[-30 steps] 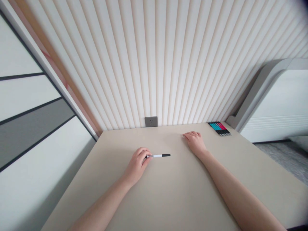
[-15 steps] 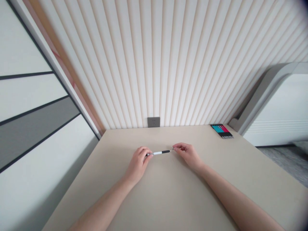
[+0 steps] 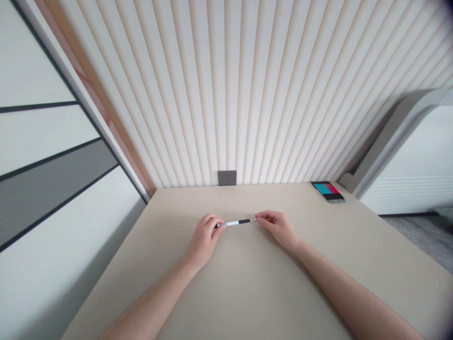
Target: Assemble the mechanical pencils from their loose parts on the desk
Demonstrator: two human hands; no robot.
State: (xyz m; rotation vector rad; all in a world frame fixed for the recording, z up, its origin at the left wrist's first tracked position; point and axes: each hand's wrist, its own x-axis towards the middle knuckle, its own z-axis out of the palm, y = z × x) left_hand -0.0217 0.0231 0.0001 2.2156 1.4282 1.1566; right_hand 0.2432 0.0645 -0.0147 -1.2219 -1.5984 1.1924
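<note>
Over the middle of the table, my left hand [image 3: 207, 234] is closed on the back end of a pen [image 3: 232, 223]. The pen has a white barrel and a black grip, and lies nearly level with its front end toward the right. Facing that end, my right hand [image 3: 278, 227] pinches a small silvery pen tip [image 3: 256, 219] between thumb and fingers. The pen's thin front end comes very close to this piece; whether they touch I cannot tell.
Several pens [image 3: 329, 191] in turquoise and red lie side by side at the table's [image 3: 226, 293] back right corner. A dark wall socket [image 3: 227, 178] sits at the back edge, on the ribbed wall [image 3: 233, 94]. A white bed frame [image 3: 414, 160] stands at the right.
The gap between the pen's front end and the small silvery piece has narrowed. Both hands keep their grips, and the camera view has shifted slightly.
</note>
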